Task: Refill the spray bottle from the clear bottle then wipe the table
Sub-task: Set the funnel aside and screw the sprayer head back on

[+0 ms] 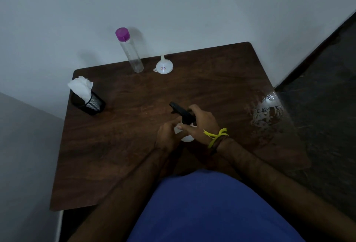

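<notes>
While both hands are busy in the middle, starting from the far left you've got a black mesh holder (pixel 90 105) stuffed with white tissues (pixel 81 87), sitting near the left edge of the dark wooden table (pixel 119 145). Moving right along the back edge by the wall, the clear bottle (pixel 133 57) stands upright with its purple cap (pixel 122 34) on, and it looks pretty much empty, hard to say for sure though. Just beside it, not touching, a small white funnel (pixel 164 66) sits upside down with the spout pointing up.

Now the center. The left hand (pixel 168 135) is wrapped around the white body of the spray bottle (pixel 185 136), fingers curled closed on it, holding it on or just above the table, can't tell which. The right hand (pixel 200 124) is clamped over the black spray head (pixel 182 112) at the top of that same bottle, fingers and thumb closed around the neck area, with the nozzle sticking out up and to the left past the fingers. So both grips are shut tight on the one bottle, no gap showing. There's a yellow thread band (pixel 216 135) tied on the right wrist, with a darker band right behind it.

Further right, near the table's right edge, a wet patch (pixel 268 110) is catching the light, well apart from the hands. Blue clothing (pixel 212 209) fills the bottom of the view.
</notes>
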